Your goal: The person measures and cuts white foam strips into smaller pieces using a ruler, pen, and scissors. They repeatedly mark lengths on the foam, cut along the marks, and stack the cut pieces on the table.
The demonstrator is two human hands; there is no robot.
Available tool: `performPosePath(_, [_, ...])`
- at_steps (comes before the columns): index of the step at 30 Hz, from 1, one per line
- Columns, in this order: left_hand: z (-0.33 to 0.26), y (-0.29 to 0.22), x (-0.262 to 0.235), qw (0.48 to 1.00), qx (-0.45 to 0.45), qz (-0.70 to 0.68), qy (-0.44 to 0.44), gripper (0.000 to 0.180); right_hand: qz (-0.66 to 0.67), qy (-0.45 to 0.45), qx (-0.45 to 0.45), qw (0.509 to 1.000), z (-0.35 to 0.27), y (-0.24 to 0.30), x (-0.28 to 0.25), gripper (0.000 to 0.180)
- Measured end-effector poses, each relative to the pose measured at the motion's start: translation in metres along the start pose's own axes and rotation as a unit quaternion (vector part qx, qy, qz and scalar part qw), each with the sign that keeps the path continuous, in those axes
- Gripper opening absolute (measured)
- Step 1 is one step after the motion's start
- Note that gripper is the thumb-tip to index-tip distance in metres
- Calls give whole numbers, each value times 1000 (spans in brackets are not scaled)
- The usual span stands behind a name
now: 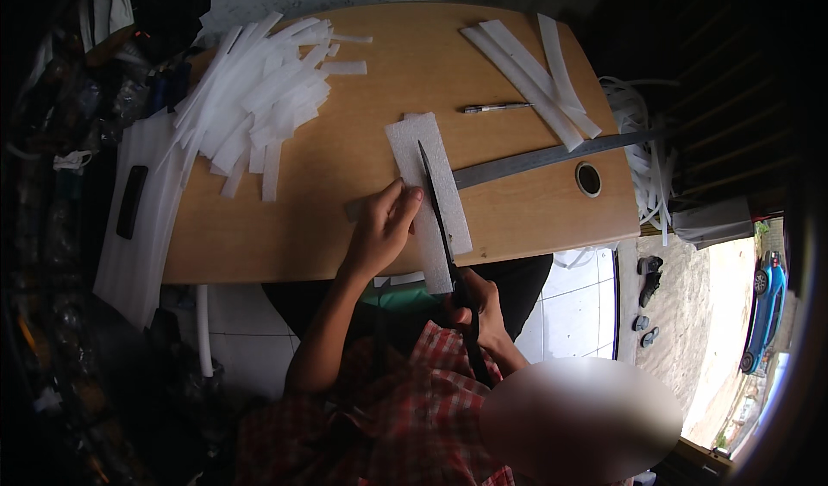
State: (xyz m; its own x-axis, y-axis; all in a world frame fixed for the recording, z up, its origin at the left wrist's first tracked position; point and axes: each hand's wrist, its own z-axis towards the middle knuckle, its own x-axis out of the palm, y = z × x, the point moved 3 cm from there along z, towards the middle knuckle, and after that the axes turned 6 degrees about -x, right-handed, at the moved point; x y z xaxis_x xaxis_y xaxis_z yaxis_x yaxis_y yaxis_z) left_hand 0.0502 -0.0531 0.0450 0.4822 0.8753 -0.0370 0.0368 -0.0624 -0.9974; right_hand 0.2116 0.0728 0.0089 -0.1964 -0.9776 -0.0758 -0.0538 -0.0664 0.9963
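Observation:
My left hand (379,232) is closed, pinching a white foam strip (437,266) between thumb and fingers above the near part of the table. Another foam strip (448,197) overlaps it on the right, lying at a slightly different angle. In my right hand (488,312), near my body, is a pair of black-handled scissors (434,193). Their dark blades point away from me and lie along the foam. Whether the blades are parted cannot be made out. A long metal ruler (535,160) passes beneath the foam strips.
On the wooden table (379,81) a heap of cut foam strips (276,89) covers the far left. A black phone (131,201) rests on long foam sheets (159,184) at the left edge. Far right are a pen (496,107), loose strips (526,76) and a round table hole (588,179).

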Motion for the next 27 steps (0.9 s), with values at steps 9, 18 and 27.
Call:
performPosePath(9, [11, 0, -13, 996, 28, -23, -78, 27, -24, 38, 2, 999, -2, -2, 0, 91])
performPosePath(18, [8, 2, -20, 998, -64, -5, 0, 31, -23, 43, -22, 999, 4, -6, -5, 87])
performPosePath(27, [8, 16, -27, 993, -96, -7, 69, 34, 88, 60, 16, 994, 12, -10, -7, 75])
